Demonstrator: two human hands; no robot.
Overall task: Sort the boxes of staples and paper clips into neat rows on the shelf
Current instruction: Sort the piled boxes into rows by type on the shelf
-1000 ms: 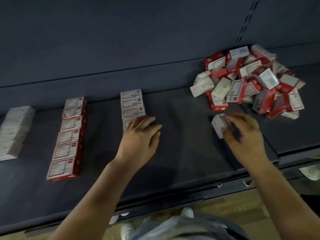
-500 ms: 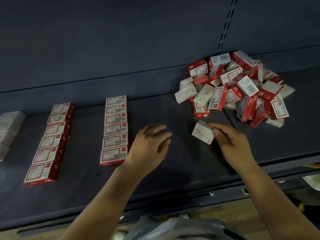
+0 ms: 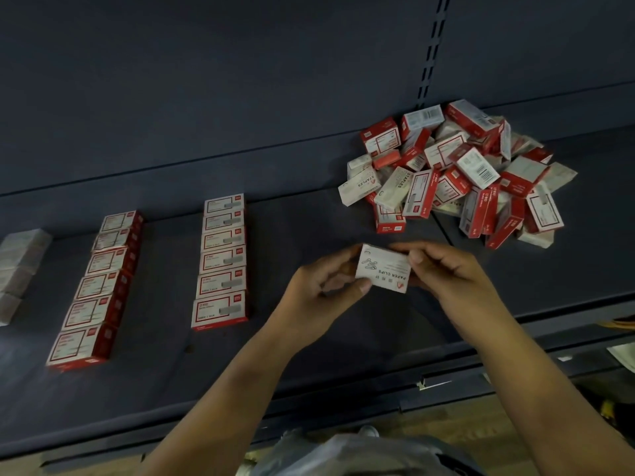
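At the far left edge of the frame a blurred row of white boxes (image 3: 19, 266) lies on the dark shelf (image 3: 309, 345). Right of it run two neat rows of red boxes (image 3: 99, 286) and (image 3: 221, 261). Lower centre, the left hand (image 3: 323, 286) and right hand (image 3: 443, 273) both pinch one white paper clips box (image 3: 383, 269) above the shelf. Upper right sits a loose pile of boxes (image 3: 457, 173).
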